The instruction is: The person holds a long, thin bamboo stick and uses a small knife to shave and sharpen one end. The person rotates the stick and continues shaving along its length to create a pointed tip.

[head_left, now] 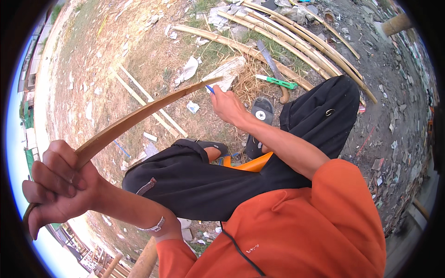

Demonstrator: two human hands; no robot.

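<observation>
A long split bamboo strip (139, 113) runs slantwise across the view, raised off the ground. My left hand (65, 180) is wrapped round its near end at the far left. In my right hand (227, 105) is a slim blue pen (210, 89), its front end at or close to the strip's far end; whether it touches cannot be made out. Just beyond that end lies a pale wood block (227, 72) among straw-like shavings. A machete (269, 60) with a wooden handle and a green-handled cutter (282, 83) lie right of the block.
Several long bamboo pieces (282, 34) lie at the far right. Two thin strips (153, 113) rest on the dry grass at left. Under my legs is an orange seat (255, 163). My sandals (261, 111) stand near the shavings. Litter and rubble cover the ground at right.
</observation>
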